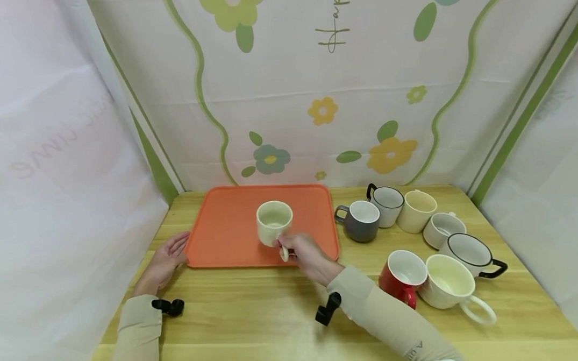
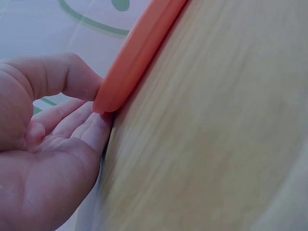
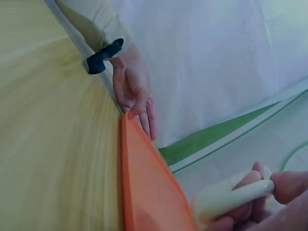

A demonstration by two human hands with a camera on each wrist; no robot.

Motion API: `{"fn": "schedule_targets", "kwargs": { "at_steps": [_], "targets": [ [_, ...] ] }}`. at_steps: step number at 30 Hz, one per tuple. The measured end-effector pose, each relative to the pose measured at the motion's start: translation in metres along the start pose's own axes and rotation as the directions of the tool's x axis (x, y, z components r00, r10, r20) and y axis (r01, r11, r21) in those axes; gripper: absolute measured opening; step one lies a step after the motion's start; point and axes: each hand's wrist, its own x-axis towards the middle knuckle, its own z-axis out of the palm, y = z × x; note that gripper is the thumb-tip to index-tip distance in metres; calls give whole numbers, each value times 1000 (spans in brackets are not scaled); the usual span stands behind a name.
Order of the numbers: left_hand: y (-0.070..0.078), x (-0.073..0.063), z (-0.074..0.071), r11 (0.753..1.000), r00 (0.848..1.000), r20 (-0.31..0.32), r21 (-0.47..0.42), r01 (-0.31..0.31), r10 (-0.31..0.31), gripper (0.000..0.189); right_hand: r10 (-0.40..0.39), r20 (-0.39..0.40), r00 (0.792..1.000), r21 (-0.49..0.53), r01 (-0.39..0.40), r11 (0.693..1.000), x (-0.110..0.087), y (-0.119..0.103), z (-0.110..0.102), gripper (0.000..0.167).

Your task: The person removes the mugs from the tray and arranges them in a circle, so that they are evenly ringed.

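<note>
My right hand (image 1: 309, 255) grips a cream mug (image 1: 274, 221) by its handle (image 3: 240, 199), with fingers through the loop in the right wrist view. The mug is upright over the orange tray (image 1: 228, 221), right of its middle and close to the near edge. My left hand (image 1: 165, 261) is at the tray's near left corner. In the left wrist view, the thumb (image 2: 79, 82) presses against the tray's rim (image 2: 127, 67) while the other fingers extend along the outer side and partly behind the corner.
To the tray's right stand several mugs: a grey mug (image 1: 362, 223), a black-rimmed white mug (image 1: 387, 208), a cream one (image 1: 416, 211) and a low white one (image 1: 443, 230). Nearer are a red mug (image 1: 395, 281), a pale yellow mug (image 1: 446, 286) and another black-rimmed mug (image 1: 468, 253).
</note>
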Motion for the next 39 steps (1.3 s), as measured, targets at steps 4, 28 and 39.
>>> {"fn": "schedule_targets", "kwargs": {
  "at_steps": [4, 28, 39],
  "targets": [
    [-2, 0, -1, 1000, 1000, 4, 5, -5, 5, 87, -12, -71, 997, 2, 13, 1000, -18, 4, -11, 36],
    [-1, 0, -5, 1000, 1000, 20, 9, -20, 20, 87, -82, -419, 904, 176, 169, 970, -74, 39, -63, 23],
    [-2, 1, -4, 1000, 1000, 17, 18, -24, 24, 87, -96, -479, 872, 242, 237, 941, -70, 48, -77, 31]
  ]
}}
